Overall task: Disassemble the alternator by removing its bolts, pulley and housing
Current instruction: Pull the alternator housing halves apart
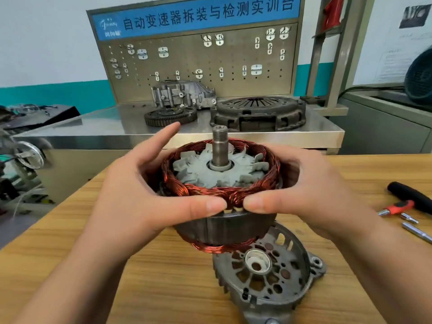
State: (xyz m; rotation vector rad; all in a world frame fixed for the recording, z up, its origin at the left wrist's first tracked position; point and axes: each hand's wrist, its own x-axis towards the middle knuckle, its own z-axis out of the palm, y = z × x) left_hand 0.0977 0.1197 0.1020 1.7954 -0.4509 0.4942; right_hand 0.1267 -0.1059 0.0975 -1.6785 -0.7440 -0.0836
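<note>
Head view. A dark grey laminated stator ring [224, 226], wound with reddish copper coils [208, 191], is held by both hands over the pale wooden tabletop [152, 288]. Inside the ring sit the light grey rotor fan blades [198, 169] and an upright steel shaft [219, 148] with a threaded tip.

The left hand [131, 197] grips the ring's left side. Its thumb lies along the near rim, its lower fingers curl round the far side, and its index finger is straight and lifted clear of the coils. The right hand [313, 190] grips the right side, with its thumb pressed on the near rim and its fingers wrapped behind the ring, mostly hidden. The two thumb tips lie just beside each other.

Below and to the near right, a grey cast-aluminium end housing [268, 286] lies on the tabletop, ribbed inside facing up, with a round bearing seat at its centre. The lower coils overlap its far edge in view — whether they touch cannot be told.

At the right edge of the tabletop are a black-handled tool [411, 195], a red-gripped driver [397, 205] and loose steel bits [416, 230]. Behind stands a stainless-steel bench [105, 129] carrying a dark clutch pressure plate [257, 113], a toothed ring gear [170, 116] and a cast metal casing [182, 94] — all before a perforated tool board [198, 59] under a blue sign.
</note>
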